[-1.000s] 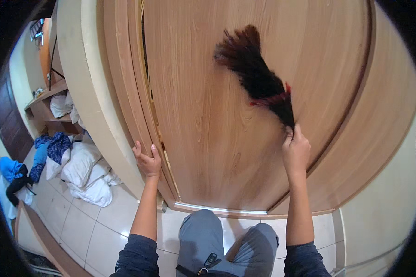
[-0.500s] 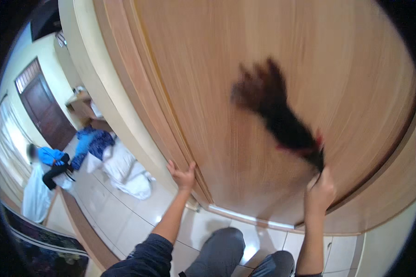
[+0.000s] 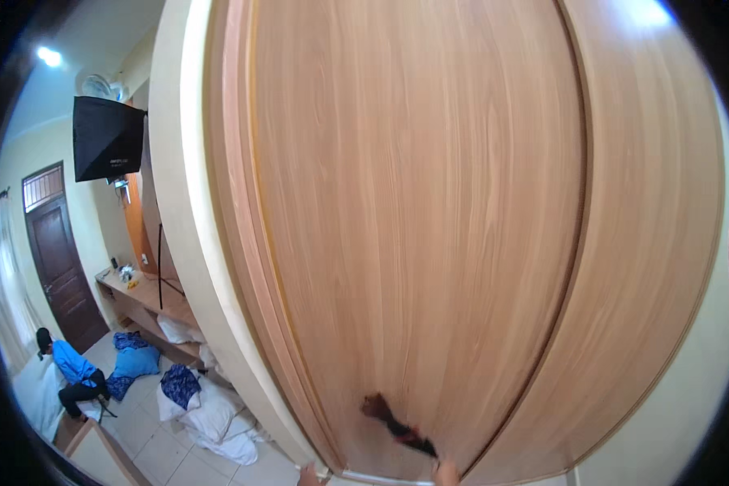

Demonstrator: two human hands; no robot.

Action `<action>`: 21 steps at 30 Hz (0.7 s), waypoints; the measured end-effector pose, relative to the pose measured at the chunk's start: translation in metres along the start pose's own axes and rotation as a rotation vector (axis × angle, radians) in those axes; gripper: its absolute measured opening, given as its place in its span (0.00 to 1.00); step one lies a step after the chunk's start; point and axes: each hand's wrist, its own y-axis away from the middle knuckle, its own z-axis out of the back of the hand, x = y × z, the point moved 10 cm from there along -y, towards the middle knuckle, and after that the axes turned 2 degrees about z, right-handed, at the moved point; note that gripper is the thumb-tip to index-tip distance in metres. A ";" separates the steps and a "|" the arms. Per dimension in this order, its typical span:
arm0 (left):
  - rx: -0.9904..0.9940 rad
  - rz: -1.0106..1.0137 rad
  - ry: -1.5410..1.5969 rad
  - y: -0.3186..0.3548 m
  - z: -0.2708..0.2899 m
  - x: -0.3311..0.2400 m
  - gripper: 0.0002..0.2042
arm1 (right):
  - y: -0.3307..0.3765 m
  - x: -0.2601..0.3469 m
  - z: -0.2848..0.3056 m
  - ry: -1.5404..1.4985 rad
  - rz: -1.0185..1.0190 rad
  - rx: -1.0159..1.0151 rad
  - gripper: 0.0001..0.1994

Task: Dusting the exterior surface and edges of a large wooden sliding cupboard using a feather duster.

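Note:
A feather duster (image 3: 396, 424), dark brown at its head and black farther down with red bits, lies against the lower part of the wood-grain wardrobe door (image 3: 413, 202). My right hand (image 3: 447, 472) is closed round its handle at the bottom edge of the picture. To the left, my left hand (image 3: 309, 476) is at the foot of the door's wooden frame (image 3: 247, 186). Only its fingertips show; they look apart and hold nothing. Both forearms are out of the picture.
A second wooden panel (image 3: 632, 259) stands to the right. At the far left a person in blue (image 3: 74, 364) sits by a curtain. White bedding (image 3: 219, 421) and blue pillows (image 3: 138, 362) lie on tiles. A black softbox light (image 3: 108, 139) stands near a shelf (image 3: 166, 298).
The view has tipped upward, so the hands now sit at the lower edge. The feather duster has swung down and left from the raised, blurred position it had. My left hand stays by the frame.

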 end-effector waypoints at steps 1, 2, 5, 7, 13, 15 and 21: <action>-0.137 0.134 -0.398 0.043 0.003 0.005 0.35 | 0.029 -0.001 -0.002 -0.049 -0.117 0.095 0.27; -0.148 0.115 -0.386 0.047 0.015 -0.005 0.35 | 0.060 0.012 0.006 -0.037 -0.106 0.076 0.27; -0.284 0.049 -0.131 0.086 0.046 -0.017 0.33 | 0.144 0.038 0.021 -0.213 -0.169 0.051 0.18; -0.369 0.018 0.046 0.102 0.070 -0.015 0.32 | 0.182 0.051 0.022 -0.326 -0.246 0.032 0.16; -0.640 0.169 0.308 0.107 0.161 -0.068 0.27 | 0.117 0.176 0.060 -0.688 -0.066 0.163 0.20; -0.738 -0.039 0.448 0.080 0.218 -0.148 0.31 | 0.068 0.255 0.094 -0.725 -0.007 0.175 0.21; -1.065 -0.567 0.227 0.047 0.411 -0.349 0.39 | -0.077 0.527 0.272 -0.533 0.527 -0.199 0.15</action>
